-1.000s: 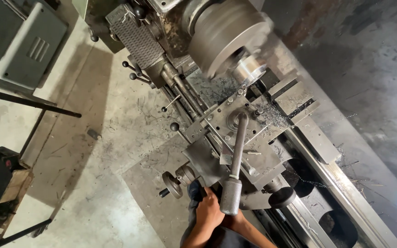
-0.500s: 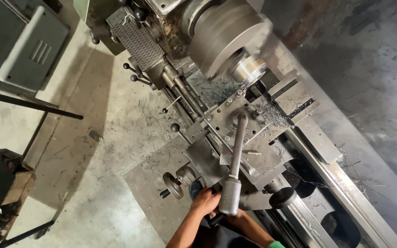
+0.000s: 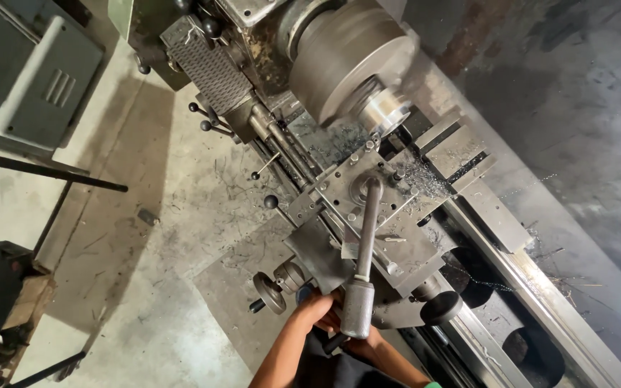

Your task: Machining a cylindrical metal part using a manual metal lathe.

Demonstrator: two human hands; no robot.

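Observation:
I look down on a metal lathe. Its chuck [image 3: 357, 65] is blurred as if spinning, with a shiny workpiece [image 3: 386, 108] at its face. A long lever [image 3: 364, 251] rises from the tool post [image 3: 364, 188] towards me. Under the lever's thick grip, my left hand [image 3: 318, 310] curls around a dark crank handle [image 3: 332, 343] at the carriage front. My right hand [image 3: 369, 346] is closed on the same handle from the other side and is partly hidden by the lever grip.
A small handwheel [image 3: 267, 293] sits just left of my hands. Metal chips [image 3: 425, 183] lie on the carriage and bed. The lathe bed rails [image 3: 512, 273] run to the lower right. A grey cabinet [image 3: 44, 86] and a dark bar [image 3: 52, 172] stand on the concrete floor at left.
My left forearm has swung further left into view, and both hands have shifted slightly on the handle. The lever and carriage look unmoved.

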